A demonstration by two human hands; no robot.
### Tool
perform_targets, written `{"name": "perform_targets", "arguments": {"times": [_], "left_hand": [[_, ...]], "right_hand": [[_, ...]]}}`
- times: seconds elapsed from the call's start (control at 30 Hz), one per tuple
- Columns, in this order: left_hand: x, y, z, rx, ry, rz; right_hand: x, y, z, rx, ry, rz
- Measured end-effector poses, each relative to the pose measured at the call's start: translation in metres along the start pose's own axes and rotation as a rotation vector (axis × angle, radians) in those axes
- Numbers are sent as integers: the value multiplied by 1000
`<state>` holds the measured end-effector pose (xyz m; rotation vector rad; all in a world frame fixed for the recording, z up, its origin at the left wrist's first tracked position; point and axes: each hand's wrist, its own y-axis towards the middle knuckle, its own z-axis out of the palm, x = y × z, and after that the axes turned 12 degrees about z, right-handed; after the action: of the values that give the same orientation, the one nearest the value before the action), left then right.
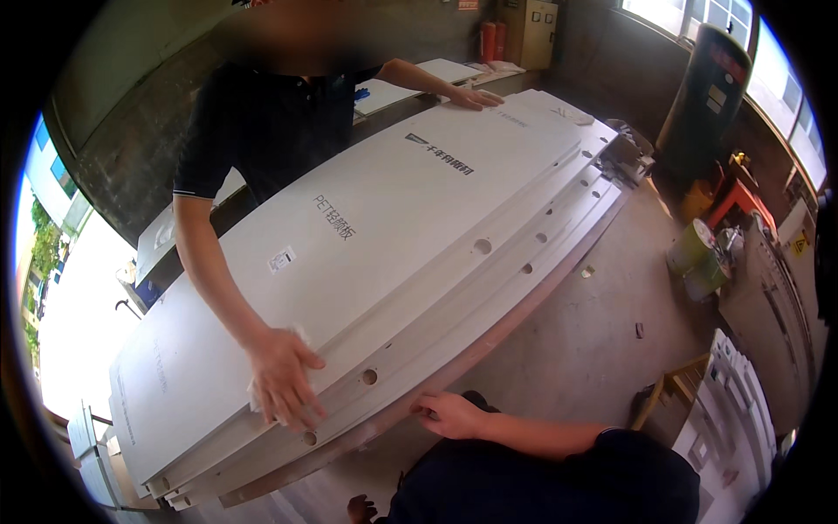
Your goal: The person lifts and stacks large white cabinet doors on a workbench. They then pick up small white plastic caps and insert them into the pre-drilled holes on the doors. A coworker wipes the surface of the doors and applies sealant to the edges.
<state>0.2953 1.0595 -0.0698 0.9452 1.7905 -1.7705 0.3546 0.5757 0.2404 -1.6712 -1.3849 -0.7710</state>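
A stack of long white boards [410, 201] with drilled holes lies across the middle of the view. My right hand [447, 413] reaches in from the lower right, and its fingers curl on the near lower edge of the stack. My left hand is out of sight. Across the stack stands a co-worker in a black shirt [271, 113]. One of that person's hands [284, 377] presses a white cloth onto the top board near a hole. The co-worker's other hand [476, 97] lies flat on the far end of the boards.
The concrete floor [576, 341] runs along my side of the stack. Paint cans [698, 258] and an orange machine [733, 196] stand at the right, a tall black cylinder [716, 79] behind them. More white panels [733, 410] lean at the lower right. Red fire extinguishers [491, 39] stand by the far wall.
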Motion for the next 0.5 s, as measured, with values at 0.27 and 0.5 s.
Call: {"name": "perform_targets", "arguments": {"times": [0.27, 0.5], "left_hand": [[-84, -4, 95, 56, 98, 113], [-54, 7, 102, 81, 151, -2]], "right_hand": [[-22, 9, -40, 76, 67, -3], [-38, 17, -58, 44, 103, -20]]}}
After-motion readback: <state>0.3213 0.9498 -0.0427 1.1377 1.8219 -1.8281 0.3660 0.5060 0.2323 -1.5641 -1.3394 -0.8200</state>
